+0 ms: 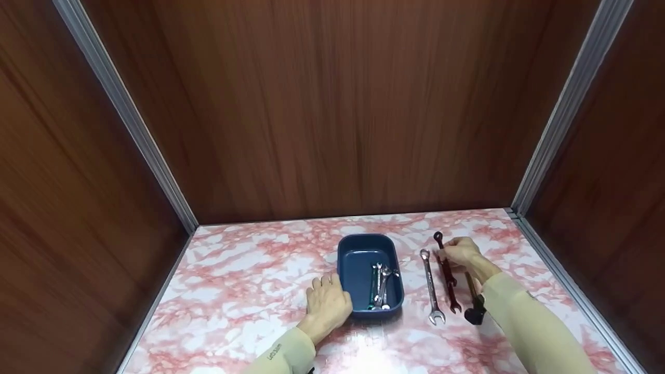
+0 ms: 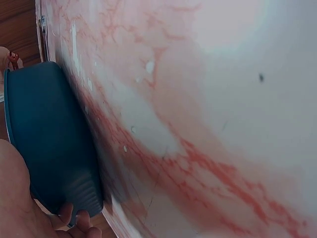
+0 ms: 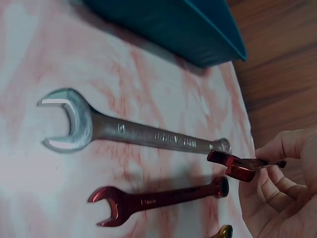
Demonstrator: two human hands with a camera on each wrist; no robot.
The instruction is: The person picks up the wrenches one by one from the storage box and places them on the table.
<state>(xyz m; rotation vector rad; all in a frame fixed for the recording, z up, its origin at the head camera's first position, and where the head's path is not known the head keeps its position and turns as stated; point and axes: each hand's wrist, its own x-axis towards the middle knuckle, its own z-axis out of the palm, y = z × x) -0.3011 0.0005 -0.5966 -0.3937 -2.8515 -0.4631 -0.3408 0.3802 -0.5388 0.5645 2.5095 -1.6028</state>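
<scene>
My right hand [image 1: 461, 251] pinches a dark red combination wrench [image 3: 240, 166] between thumb and fingers, raised above the table. Below it lies a second red wrench [image 3: 163, 197], open end toward me. To their left is a larger silver combination wrench [image 3: 153, 134], flat on the tabletop. My left hand [image 1: 327, 301] rests against the left side of a blue rectangular bin [image 1: 344, 259], its fingertips [image 2: 66, 212] at the bin's outer wall. Inside the bin's right half lie several wrenches, silver ones [image 1: 383, 285] and a green one [image 1: 372, 285].
A gold wrench [image 3: 225, 231] lies right of the red one, partly covered by my right forearm in the head view. The table [image 1: 249, 291] has a red-and-white marbled top. Brown wood-grain panels [image 1: 337, 104] with metal corner posts [image 1: 566, 98] enclose the back and sides.
</scene>
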